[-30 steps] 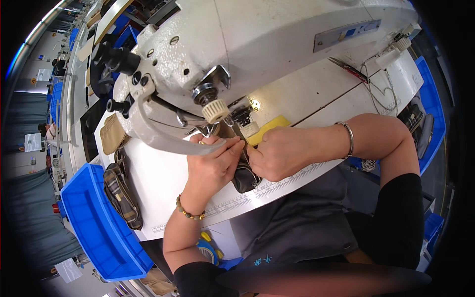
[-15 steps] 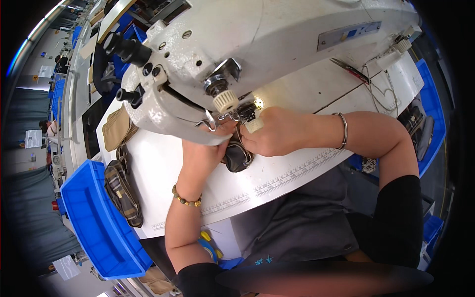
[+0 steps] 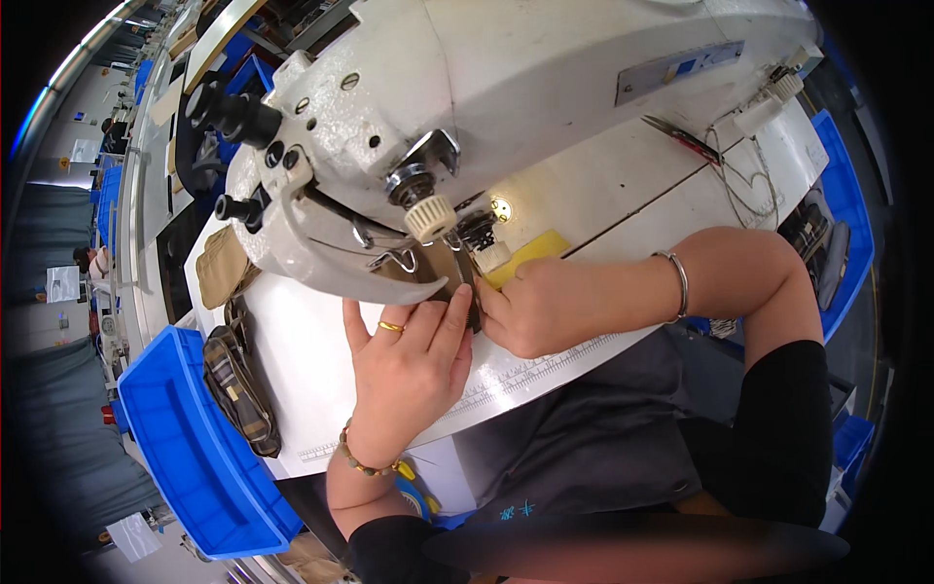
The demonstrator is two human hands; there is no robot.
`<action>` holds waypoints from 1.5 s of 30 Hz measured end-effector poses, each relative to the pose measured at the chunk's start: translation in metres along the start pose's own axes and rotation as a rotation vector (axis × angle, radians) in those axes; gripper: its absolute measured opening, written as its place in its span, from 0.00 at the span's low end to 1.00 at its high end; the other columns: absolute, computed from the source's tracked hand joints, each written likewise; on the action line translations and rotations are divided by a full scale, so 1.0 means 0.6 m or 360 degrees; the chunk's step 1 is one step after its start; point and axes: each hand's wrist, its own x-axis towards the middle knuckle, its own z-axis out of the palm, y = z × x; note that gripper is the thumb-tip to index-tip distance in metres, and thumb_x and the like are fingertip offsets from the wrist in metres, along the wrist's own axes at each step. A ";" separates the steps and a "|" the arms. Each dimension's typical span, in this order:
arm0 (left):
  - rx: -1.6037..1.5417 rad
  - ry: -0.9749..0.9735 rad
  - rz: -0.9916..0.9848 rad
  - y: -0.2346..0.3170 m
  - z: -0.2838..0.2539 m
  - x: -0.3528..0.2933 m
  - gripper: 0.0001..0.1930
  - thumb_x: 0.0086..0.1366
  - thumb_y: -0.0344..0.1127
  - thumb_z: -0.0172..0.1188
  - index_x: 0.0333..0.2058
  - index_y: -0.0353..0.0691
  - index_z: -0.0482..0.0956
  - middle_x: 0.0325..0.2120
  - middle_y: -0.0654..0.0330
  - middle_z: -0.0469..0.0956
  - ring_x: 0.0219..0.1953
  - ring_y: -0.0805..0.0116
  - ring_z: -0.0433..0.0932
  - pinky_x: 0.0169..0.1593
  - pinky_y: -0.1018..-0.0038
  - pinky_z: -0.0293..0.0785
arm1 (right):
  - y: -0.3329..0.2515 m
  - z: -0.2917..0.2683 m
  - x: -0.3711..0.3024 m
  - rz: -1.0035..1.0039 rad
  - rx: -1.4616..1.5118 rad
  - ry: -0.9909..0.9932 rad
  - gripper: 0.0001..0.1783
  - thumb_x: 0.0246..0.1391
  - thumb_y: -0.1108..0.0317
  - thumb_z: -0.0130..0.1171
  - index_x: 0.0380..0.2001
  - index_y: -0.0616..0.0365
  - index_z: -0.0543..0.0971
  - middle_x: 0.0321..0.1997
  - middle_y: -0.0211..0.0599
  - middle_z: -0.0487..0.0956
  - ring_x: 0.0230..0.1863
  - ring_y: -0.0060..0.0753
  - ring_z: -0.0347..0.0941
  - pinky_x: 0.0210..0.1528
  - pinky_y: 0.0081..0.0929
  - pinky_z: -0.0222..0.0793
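Below the presser area of a white sewing machine [image 3: 545, 88] lies a brown fabric piece [image 3: 440, 261], mostly hidden by the machine head and my hands. My left hand [image 3: 411, 365] rests palm down over its near part, fingers stretched and spread, a ring on one finger. Close by on the right, my right hand [image 3: 530, 310] is curled, its thumb and fingertips pinching the edge of the piece near the needle. The exact grip is partly hidden. A yellow block [image 3: 533, 255] sits on the table just beyond the right hand.
At the left table edge lie a tan fabric item [image 3: 229, 261] and a plaid fabric item [image 3: 238, 389], beside a blue bin [image 3: 195, 443]. Red-handled tweezers or snips [image 3: 686, 139] and a loose cord [image 3: 769, 185] lie at the right. Another blue bin [image 3: 856, 224] holds dark fabric items.
My left hand has drawn nearer and flattened out with fingers spread. The right hand has also come nearer, uncovering the yellow block. The fabric's dark rounded part is now covered.
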 end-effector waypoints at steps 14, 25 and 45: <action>0.0023 0.0293 0.0041 0.006 0.058 -0.008 0.13 0.47 0.34 0.71 0.35 0.46 0.86 0.27 0.72 0.72 0.37 0.71 0.73 0.64 0.51 0.55 | -0.021 -0.033 -0.003 -0.0026 -0.0088 -0.0230 0.14 0.42 0.68 0.57 0.30 0.70 0.82 0.28 0.50 0.82 0.19 0.26 0.75 0.18 0.19 0.67; -0.0357 0.0228 0.0170 -0.021 0.074 0.011 0.10 0.45 0.29 0.72 0.29 0.47 0.86 0.25 0.70 0.75 0.33 0.69 0.74 0.58 0.57 0.66 | -0.023 -0.033 -0.006 -0.0053 0.0053 -0.0201 0.16 0.40 0.67 0.58 0.29 0.71 0.81 0.32 0.57 0.82 0.20 0.30 0.76 0.17 0.21 0.68; -0.0619 0.0272 -0.0042 -0.070 0.096 0.047 0.08 0.48 0.27 0.71 0.30 0.39 0.86 0.28 0.62 0.80 0.28 0.62 0.76 0.36 0.67 0.72 | 0.020 0.014 0.005 0.0128 -0.0050 -0.0040 0.10 0.40 0.69 0.60 0.26 0.65 0.78 0.28 0.49 0.78 0.16 0.28 0.73 0.14 0.27 0.67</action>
